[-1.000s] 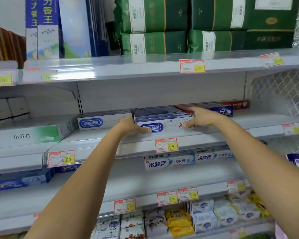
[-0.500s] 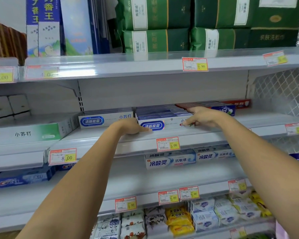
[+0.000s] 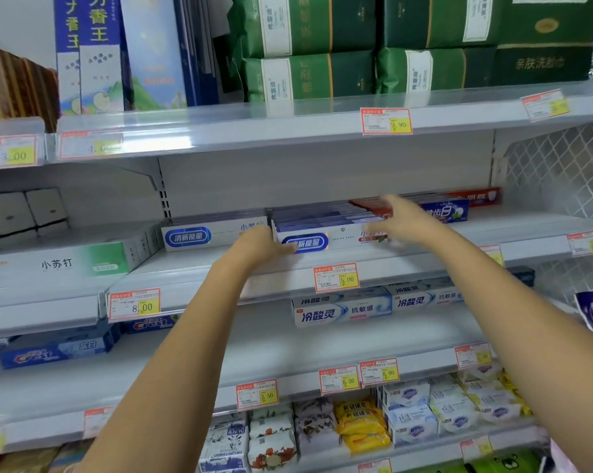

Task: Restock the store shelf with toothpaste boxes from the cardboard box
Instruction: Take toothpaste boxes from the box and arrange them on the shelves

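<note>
A stack of white and blue toothpaste boxes (image 3: 326, 222) lies on the middle shelf (image 3: 240, 269), long sides facing out. My left hand (image 3: 262, 242) rests against the stack's left front corner, fingertips lying on the blue label. My right hand (image 3: 402, 220) hovers at the stack's right end with fingers spread; it is blurred and holds nothing. To the left of the stack lies a matching box (image 3: 199, 236). The cardboard box is out of view.
Red and blue toothpaste boxes (image 3: 452, 210) lie right of the stack. A green and white box (image 3: 63, 264) sits on the left shelf. More toothpaste (image 3: 343, 310) fills the shelf below, soap packs (image 3: 363, 425) the one under it. Green packs (image 3: 308, 75) stand above.
My right hand has come off the right end of the front box and risen slightly, fingers spreading. My left hand stays against the stack's left corner.
</note>
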`<state>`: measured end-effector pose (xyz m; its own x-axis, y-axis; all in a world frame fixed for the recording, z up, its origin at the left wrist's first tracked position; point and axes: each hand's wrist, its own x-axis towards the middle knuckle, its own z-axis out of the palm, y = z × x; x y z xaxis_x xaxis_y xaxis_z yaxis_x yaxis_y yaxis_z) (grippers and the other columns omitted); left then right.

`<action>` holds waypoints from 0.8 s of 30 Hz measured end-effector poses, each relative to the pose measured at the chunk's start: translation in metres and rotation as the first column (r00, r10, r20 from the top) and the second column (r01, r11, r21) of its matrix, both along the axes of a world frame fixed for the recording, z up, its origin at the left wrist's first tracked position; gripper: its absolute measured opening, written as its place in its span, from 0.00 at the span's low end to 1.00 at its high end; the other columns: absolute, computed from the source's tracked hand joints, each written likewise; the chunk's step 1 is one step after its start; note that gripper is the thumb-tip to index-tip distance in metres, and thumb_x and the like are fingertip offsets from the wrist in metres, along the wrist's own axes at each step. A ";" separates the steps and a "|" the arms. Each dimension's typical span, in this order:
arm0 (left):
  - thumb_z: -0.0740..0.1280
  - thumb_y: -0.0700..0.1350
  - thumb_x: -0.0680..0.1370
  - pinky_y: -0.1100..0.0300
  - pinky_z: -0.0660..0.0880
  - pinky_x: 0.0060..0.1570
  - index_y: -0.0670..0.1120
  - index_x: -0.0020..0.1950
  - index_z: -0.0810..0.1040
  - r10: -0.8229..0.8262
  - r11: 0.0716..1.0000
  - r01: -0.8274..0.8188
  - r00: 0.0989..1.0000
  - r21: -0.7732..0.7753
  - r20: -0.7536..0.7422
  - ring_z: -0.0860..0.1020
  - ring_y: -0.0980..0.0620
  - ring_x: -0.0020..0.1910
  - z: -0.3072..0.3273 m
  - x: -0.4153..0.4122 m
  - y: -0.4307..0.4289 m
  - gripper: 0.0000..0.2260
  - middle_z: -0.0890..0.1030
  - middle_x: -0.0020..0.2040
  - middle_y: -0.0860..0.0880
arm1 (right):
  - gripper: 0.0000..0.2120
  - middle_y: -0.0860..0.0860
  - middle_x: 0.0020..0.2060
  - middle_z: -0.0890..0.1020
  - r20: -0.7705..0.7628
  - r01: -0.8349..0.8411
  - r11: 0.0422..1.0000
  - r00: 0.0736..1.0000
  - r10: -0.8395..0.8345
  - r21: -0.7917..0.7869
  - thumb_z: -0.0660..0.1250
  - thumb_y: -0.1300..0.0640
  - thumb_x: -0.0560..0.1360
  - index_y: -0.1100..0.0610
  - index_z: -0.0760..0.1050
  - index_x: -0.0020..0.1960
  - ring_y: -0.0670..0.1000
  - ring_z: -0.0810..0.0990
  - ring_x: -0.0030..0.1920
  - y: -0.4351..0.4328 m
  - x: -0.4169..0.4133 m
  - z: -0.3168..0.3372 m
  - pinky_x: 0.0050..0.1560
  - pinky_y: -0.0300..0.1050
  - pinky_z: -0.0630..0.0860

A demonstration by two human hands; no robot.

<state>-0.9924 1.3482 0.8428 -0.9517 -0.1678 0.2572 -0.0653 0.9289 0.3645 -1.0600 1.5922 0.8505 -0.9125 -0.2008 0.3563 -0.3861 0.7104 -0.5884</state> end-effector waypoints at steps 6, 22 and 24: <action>0.62 0.54 0.78 0.55 0.74 0.45 0.48 0.54 0.78 -0.251 0.954 0.300 0.776 -0.011 -0.578 0.80 0.52 0.47 -0.070 0.082 0.037 0.13 0.83 0.51 0.49 | 0.07 0.49 0.39 0.78 -0.266 -0.160 0.955 0.960 0.091 -0.250 0.70 0.51 0.73 0.52 0.75 0.47 0.47 0.75 0.37 0.002 0.072 -0.057 0.39 0.38 0.71; 0.70 0.42 0.74 0.64 0.70 0.38 0.52 0.35 0.68 -0.143 0.833 -0.121 0.896 0.539 0.421 0.77 0.56 0.39 -0.459 0.148 0.025 0.13 0.78 0.38 0.53 | 0.14 0.50 0.53 0.73 0.706 -0.342 0.913 0.702 0.091 0.222 0.71 0.59 0.70 0.55 0.73 0.54 0.49 0.73 0.51 -0.005 0.144 -0.458 0.46 0.42 0.68; 0.69 0.40 0.74 0.64 0.66 0.40 0.48 0.38 0.72 -0.084 0.818 -0.246 0.843 0.520 0.531 0.77 0.54 0.42 -0.499 0.160 0.020 0.09 0.78 0.41 0.52 | 0.14 0.51 0.51 0.73 0.776 -0.355 0.912 0.626 0.070 0.204 0.71 0.61 0.70 0.59 0.75 0.55 0.50 0.74 0.51 -0.011 0.156 -0.505 0.49 0.42 0.70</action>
<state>-0.8324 1.3683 0.3436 -0.8840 -0.2040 -0.4206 -0.4581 0.5574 0.6925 -0.9042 1.5813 0.3452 -0.7476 -0.3908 -0.5370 -0.0854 0.8584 -0.5058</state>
